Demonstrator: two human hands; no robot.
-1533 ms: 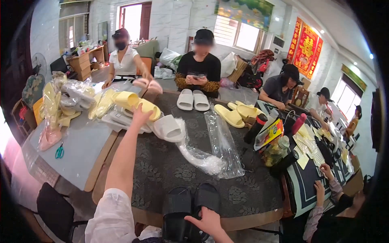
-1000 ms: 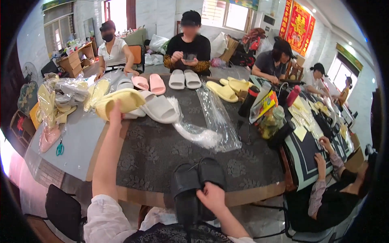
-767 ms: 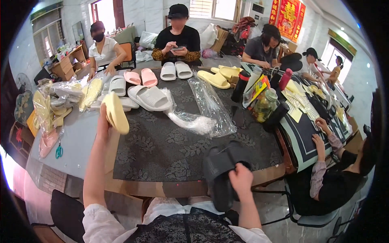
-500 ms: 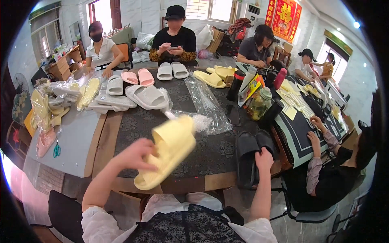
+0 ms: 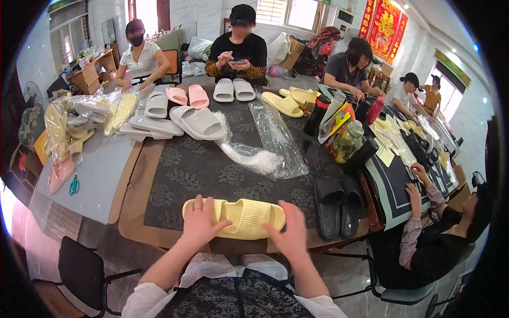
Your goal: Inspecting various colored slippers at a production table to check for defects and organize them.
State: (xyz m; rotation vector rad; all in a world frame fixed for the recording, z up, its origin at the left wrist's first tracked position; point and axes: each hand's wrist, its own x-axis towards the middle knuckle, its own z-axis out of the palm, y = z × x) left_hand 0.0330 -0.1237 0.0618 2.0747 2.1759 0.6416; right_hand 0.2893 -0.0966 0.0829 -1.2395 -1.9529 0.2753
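Observation:
Level in front of me at the table's near edge lies a pale yellow slide slipper, its ribbed strap facing me. My left hand grips the left end, thumb along the inside, hiding part of the sole. At the right end my right hand is closed round the slipper, thumb toward the strap. To the right of my right hand, a pair of black slippers rests on the dark patterned cloth.
Beyond lie grey slippers, pink slippers, yellow slippers and clear plastic bags. Bagged slippers and teal scissors are left. Bottles stand right. Several people sit around; a co-worker's hands rest on the right-hand table.
The yellow slipper has swung from a slant to level and lower. My right hand has left the black slippers and taken hold of the yellow one's right end.

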